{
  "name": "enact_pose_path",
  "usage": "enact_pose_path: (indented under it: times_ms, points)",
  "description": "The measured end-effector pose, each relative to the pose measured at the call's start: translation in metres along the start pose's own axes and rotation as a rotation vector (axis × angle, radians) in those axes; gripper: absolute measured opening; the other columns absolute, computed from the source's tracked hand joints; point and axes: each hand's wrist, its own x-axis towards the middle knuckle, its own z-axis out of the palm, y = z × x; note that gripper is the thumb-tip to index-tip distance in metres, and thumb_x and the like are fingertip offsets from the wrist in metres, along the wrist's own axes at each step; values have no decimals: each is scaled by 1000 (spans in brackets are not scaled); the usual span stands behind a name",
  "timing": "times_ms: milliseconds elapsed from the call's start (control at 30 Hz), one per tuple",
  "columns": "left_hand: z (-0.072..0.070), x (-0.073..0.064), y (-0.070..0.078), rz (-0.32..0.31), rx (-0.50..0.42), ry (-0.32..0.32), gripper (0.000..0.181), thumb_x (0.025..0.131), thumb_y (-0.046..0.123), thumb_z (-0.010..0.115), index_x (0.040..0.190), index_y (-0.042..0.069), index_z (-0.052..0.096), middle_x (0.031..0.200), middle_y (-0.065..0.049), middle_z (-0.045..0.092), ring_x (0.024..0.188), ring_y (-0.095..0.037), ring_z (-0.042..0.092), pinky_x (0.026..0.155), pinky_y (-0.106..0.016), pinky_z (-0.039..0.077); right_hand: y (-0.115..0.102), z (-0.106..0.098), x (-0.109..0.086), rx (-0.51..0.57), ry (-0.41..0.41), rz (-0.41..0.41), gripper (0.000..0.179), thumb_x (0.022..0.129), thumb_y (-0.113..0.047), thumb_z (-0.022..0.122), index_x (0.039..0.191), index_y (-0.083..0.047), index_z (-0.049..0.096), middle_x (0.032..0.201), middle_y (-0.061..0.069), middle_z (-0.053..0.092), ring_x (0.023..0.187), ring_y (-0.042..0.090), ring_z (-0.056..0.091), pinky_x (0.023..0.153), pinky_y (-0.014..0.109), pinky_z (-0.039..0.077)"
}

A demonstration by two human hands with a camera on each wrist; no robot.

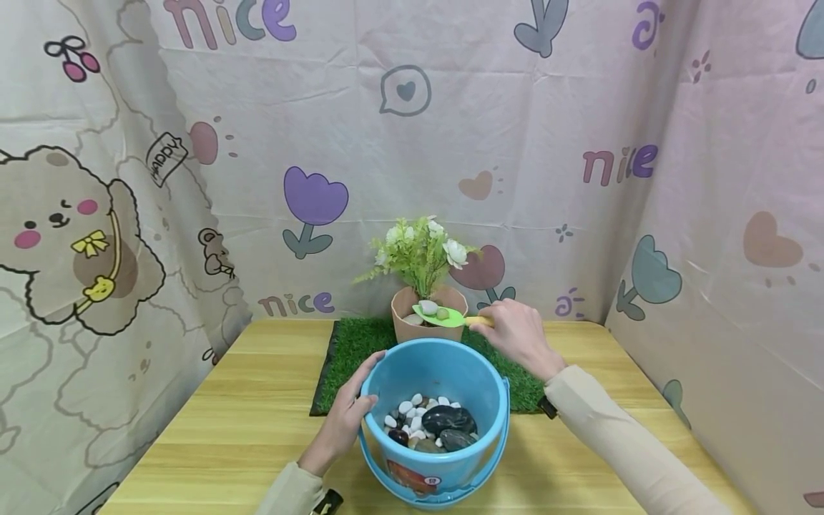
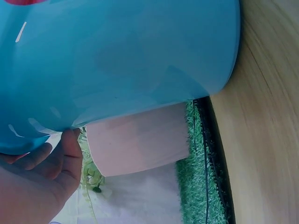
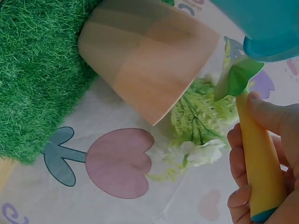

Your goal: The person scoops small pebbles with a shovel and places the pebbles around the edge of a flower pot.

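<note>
We look down on a light wooden table (image 1: 244, 415) where a blue bucket (image 1: 438, 365) stands upright near us, its wide mouth showing a bed of white pebbles (image 1: 405, 407) with a large black stone (image 1: 448, 420), a dark grey stone (image 1: 458, 439) and a reddish-brown stone (image 1: 399, 436) among them. The person's left hand (image 1: 344, 415) holds the bucket's left rim, thumb at the lip and fingers along the outside. Well apart from it, the right hand (image 1: 515, 330) is wrapped round the yellow handle of a green trowel (image 1: 453, 320), which carries a whitish stone (image 1: 428, 307) and a smaller tan stone (image 1: 442, 313). We find the trowel's blade just above the rim of a pinkish-tan pot (image 1: 412, 332), behind the bucket; whether it touches that rim we cannot tell. Inside the pot are pale stones (image 1: 414, 319) and an upright plant with white flowers (image 1: 421, 254). The pot stands on a green grass mat (image 1: 347, 357), whose dark left edge lies beyond the left hand. Bare wood stretches to both sides of the bucket, and a printed cloth (image 1: 412, 143) rises behind the table's far edge.
</note>
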Motion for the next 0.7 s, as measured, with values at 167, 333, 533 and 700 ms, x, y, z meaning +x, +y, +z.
enact_pose_path:
  times_ms: [167, 333, 533, 700]
  points:
    - [0, 0, 0, 2, -2, 1, 66, 91, 6, 38, 154, 22, 30, 153, -11, 41, 128, -37, 52, 94, -54, 48, 5, 6, 7, -9, -34, 49, 27, 83, -44, 74, 73, -19, 74, 55, -6, 46, 54, 13, 41, 44, 28, 31]
    - [0, 0, 1, -3, -11, -4, 66, 91, 5, 38, 154, 18, 31, 152, -11, 41, 128, -36, 52, 94, -53, 48, 10, 11, 13, -14, -63, 72, 29, 83, -46, 74, 75, -18, 76, 55, -5, 48, 53, 14, 42, 44, 28, 32]
    - [0, 0, 0, -6, -8, -4, 65, 91, 5, 38, 155, 16, 30, 153, -10, 41, 128, -35, 52, 94, -52, 48, 14, 18, 21, -22, -94, 116, 32, 84, -47, 72, 71, -19, 72, 53, -4, 46, 50, 15, 42, 43, 30, 32]
    - [1, 1, -1, 0, -5, -8, 66, 91, 6, 38, 155, 17, 28, 153, -11, 41, 129, -37, 51, 95, -54, 48, 17, 21, 25, -12, -128, 162, 31, 85, -47, 71, 71, -19, 73, 52, -4, 46, 49, 15, 42, 43, 30, 33]
